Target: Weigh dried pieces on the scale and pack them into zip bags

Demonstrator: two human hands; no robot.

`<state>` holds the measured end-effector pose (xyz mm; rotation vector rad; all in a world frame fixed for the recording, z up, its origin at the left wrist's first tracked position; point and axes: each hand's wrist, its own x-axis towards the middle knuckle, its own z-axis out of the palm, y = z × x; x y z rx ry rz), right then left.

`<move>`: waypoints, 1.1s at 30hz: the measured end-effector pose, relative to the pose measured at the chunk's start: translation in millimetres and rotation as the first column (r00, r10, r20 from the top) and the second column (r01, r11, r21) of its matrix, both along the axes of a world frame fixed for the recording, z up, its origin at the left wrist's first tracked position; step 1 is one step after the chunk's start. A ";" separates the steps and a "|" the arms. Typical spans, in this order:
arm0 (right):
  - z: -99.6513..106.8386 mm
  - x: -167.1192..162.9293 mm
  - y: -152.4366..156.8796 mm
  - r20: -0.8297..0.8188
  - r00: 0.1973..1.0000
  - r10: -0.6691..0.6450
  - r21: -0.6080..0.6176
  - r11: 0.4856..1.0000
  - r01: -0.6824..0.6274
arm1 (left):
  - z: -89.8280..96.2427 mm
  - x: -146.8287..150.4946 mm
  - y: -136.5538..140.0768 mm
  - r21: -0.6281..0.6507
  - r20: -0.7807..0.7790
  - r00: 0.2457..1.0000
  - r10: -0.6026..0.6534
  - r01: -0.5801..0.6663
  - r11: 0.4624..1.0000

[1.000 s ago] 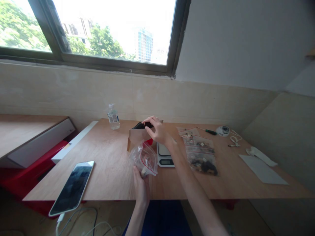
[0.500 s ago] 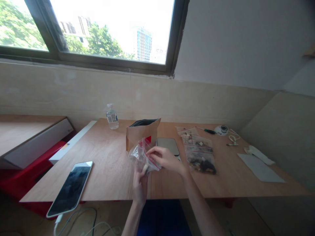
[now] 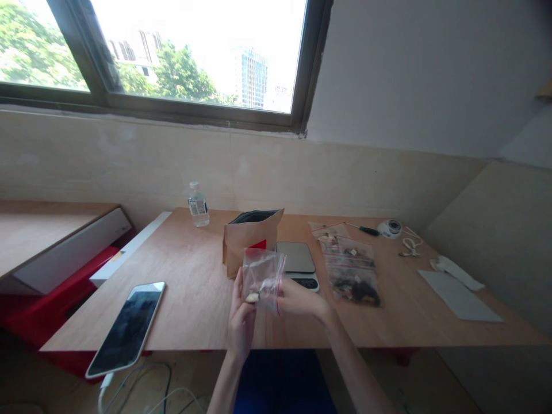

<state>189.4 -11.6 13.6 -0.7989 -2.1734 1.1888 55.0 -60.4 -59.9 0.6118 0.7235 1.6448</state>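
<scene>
From where I stand, the left hand (image 3: 242, 322) is clamped on a clear zip bag (image 3: 262, 267), a pale lump (image 3: 252, 298) showing in it, above the table (image 3: 194, 322); the right hand (image 3: 299, 298) meets the bag's other side (gripping or not, I can't tell). Beyond sit a scale (image 3: 295, 257) and an open paper pouch (image 3: 248, 237); farther, a bottle (image 3: 199, 210).

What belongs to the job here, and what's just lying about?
Likely belonging:
clear red-edged plastic bag, in left hand, against right hand
brown paper pouch
silver-topped white scale
filled clear plastic bags

Likely lying about:
white-edged black phone
clear plastic bottle
green-handled screwdriver
</scene>
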 end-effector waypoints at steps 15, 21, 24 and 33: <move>1.3 -12.0 -5.5 -0.039 0.988 -0.147 0.089 0.985 0.150 | 11.0 -5.7 0.5 -0.030 -0.012 0.999 0.036 -0.036 0.999; 14.9 -13.5 -16.8 -0.063 0.997 0.042 0.061 0.997 -0.038 | 0.0 -5.2 4.1 -0.014 -0.078 0.996 0.047 -0.048 0.999; 11.4 -17.2 -17.8 -0.085 0.996 0.009 0.038 0.999 -0.005 | 2.2 -4.7 4.0 -0.022 -0.072 0.995 0.062 -0.064 0.998; 32.5 11.2 2.3 -0.103 0.992 -0.068 -0.089 0.994 0.059 | 11.2 -12.9 6.4 -0.115 -0.078 0.990 0.116 -0.124 0.986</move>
